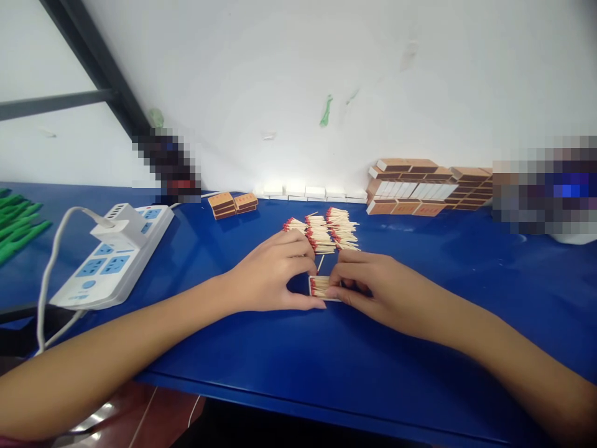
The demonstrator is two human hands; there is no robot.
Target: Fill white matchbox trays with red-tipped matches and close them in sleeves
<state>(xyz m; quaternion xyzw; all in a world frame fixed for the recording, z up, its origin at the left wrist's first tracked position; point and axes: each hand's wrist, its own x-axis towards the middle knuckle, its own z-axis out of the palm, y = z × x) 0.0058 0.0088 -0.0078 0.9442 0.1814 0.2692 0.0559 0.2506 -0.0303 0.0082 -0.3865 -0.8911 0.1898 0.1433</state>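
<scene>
A small white matchbox tray (pixel 310 287) lies on the blue table, filled with red-tipped matches (pixel 319 287). My left hand (pixel 275 274) curls round the tray's left end, thumb along the near edge and index finger at the far edge. Over the right end, my right hand (pixel 366 280) has bent fingers and a thumb pressed onto the matches; its fingertips are partly hidden. A loose match (pixel 320 264) rests just behind the tray. Further back lie heaped matches (pixel 321 235) in several bunches, red heads to the left, partly behind my left fingers.
Stacked brown matchboxes (pixel 410 186) stand at the back right against the wall (pixel 280 74). White trays (pixel 314 193) line the wall, with brown matchboxes (pixel 233 204) left of them. A power strip (pixel 112 267) with a plugged cable sits left. Green items (pixel 18 221) lie far left.
</scene>
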